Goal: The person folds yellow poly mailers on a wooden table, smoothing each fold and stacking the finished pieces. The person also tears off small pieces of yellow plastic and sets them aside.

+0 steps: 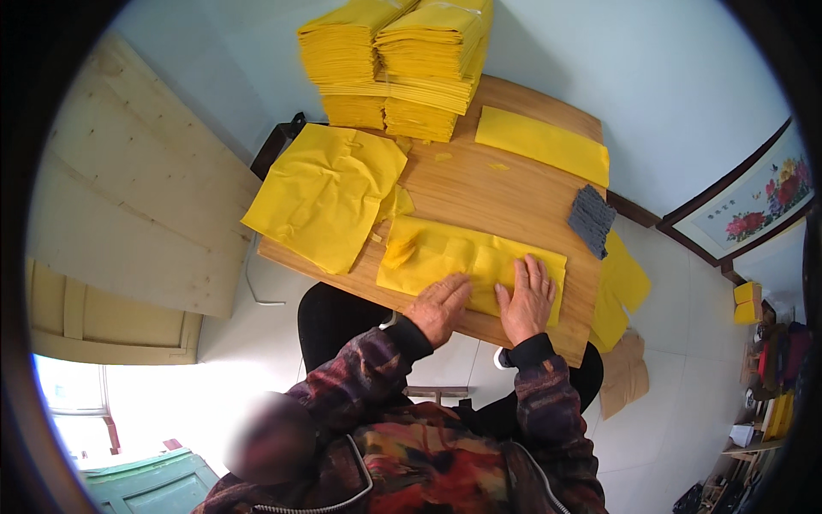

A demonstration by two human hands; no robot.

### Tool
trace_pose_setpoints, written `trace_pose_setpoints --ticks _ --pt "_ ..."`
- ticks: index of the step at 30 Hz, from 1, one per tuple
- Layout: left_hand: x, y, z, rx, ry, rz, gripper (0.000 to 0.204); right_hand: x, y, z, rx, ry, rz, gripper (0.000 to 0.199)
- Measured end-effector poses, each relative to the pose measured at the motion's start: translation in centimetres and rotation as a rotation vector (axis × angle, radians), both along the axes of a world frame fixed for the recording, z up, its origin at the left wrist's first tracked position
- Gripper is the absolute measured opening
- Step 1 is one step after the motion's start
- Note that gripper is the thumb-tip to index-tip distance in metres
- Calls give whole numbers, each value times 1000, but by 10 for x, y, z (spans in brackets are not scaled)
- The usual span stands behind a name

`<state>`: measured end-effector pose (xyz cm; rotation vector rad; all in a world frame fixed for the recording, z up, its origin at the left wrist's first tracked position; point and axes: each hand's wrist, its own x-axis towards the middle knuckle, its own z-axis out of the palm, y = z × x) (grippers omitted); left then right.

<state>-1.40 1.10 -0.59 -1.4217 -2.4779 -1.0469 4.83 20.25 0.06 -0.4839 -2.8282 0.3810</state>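
A long folded strip of yellow paper [458,244] lies along the table's near edge, with soft bumps in its surface. My left hand [441,307] rests on its near edge, fingers stretched out and close together. Flat on its right part is my right hand [527,300], the thumb apart from the fingers. Neither hand grips anything. A small crumpled orange-yellow piece [400,248] sits on the strip's left end. Left of it, a creased yellow sheet [330,193] overhangs the table's left edge.
Tall bundled stacks of yellow paper [419,68] stand at the back of the wooden table [462,193]. Another folded yellow strip [544,144] lies far right, and a dark grey cloth [591,221] sits by the right edge. Yellow sheets [618,287] and brown paper [625,377] are below on the right.
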Motion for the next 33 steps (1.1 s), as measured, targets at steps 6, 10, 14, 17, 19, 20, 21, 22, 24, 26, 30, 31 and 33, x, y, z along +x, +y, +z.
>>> trace_pose_setpoints --ticks 6,10,14,17,19,20,21,22,24,26,30,31,33 --pt "-43 -1 -9 -310 -35 126 65 0 0 0 -4 -17 2 58" --pt "-56 -8 -9 -404 -61 271 68 1 1 -3 10 -13 0 59" --pt "-58 -15 -11 -421 -66 400 73 1 1 -6 40 -1 -3 60" --pt "-59 -16 -12 -446 -79 458 76 1 3 -4 0 -27 2 59" --pt "-59 -14 -13 -444 -82 462 80 0 3 -1 -46 -17 -2 59" --pt "-59 -13 -14 -469 -91 469 79 0 2 2 -49 -48 -35 59" --pt "-59 -13 -14 -463 -55 474 79 0 -4 3 -26 -1 -46 59" --pt "-59 -13 -15 -461 -43 470 79 -2 -9 5 14 73 11 58" --pt "-59 -13 -15 -471 -24 469 78 -9 -29 6 -12 164 171 54" --pt "-60 -14 -14 -481 -34 454 77 -21 -53 3 -75 191 256 50" --pt "-62 -13 -12 -529 -42 452 76 -38 -70 -8 -92 135 352 51" --pt "-61 -12 -12 -527 -38 452 76 -41 -68 -10 -101 131 352 51" --pt "-61 -13 -12 -515 -28 452 75 -45 -62 -13 -120 120 351 52"
